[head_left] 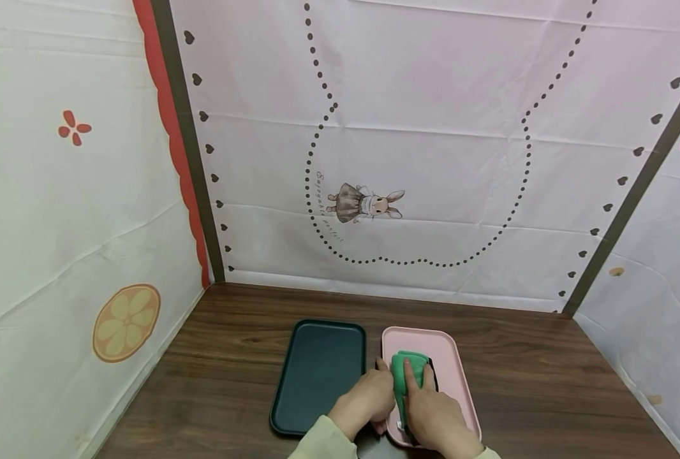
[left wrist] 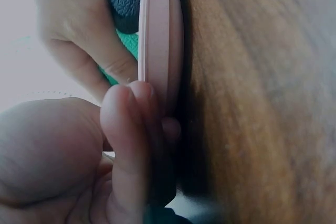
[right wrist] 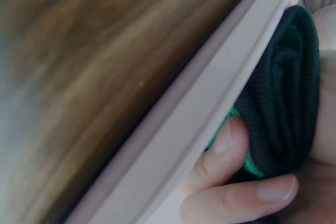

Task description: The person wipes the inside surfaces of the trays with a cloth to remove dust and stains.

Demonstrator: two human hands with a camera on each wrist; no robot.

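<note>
A folded green cloth (head_left: 399,370) with dark edging lies on the pink tray (head_left: 451,376). My right hand (head_left: 434,414) is over it, index and middle fingers reaching along its top. In the right wrist view, fingers (right wrist: 226,140) curl against the cloth's layered dark edge (right wrist: 283,93). Beside the pink tray's left edge, my left hand (head_left: 369,398) has its fingers bent. The left wrist view shows its fingertips (left wrist: 142,94) at the tray's rim, with another fingertip lower down by the tray's side. Part of the cloth is hidden under the right hand.
A dark green tray (head_left: 323,370) lies left of the pink one, close to the left hand. Both are on a brown wood-grain table (head_left: 546,382). Printed fabric walls (head_left: 432,159) stand at the back and both sides.
</note>
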